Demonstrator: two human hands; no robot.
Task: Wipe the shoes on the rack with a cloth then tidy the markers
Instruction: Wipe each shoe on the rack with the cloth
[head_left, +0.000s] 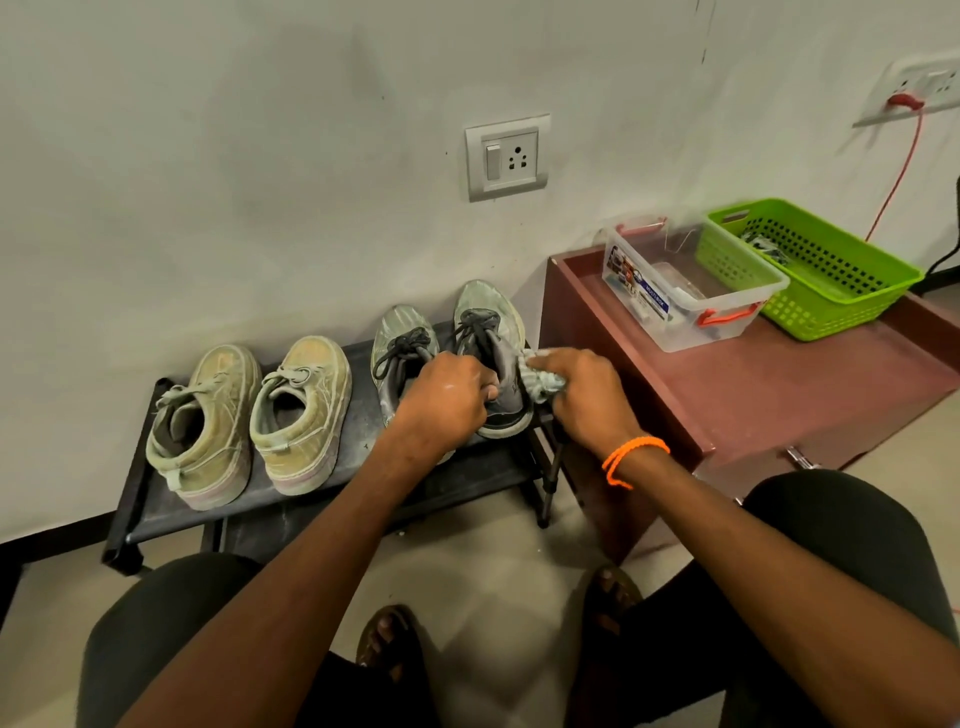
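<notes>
Wiping the rightmost grey shoe (488, 332) at the right end of the rack (156, 499).

My left hand (447, 400) curls round the shoe's heel collar to steady it; my right hand (582, 387) grips the bunched cloth (540, 382) against its outer side. I'd keep the heel pinned, stroke heel to toe, and refold to a clean patch. I can't make out any markers.

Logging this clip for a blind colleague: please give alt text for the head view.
Left hand grips a grey shoe on the rack while the right hand wipes it with a cloth; tan shoes stand alongside.
</notes>
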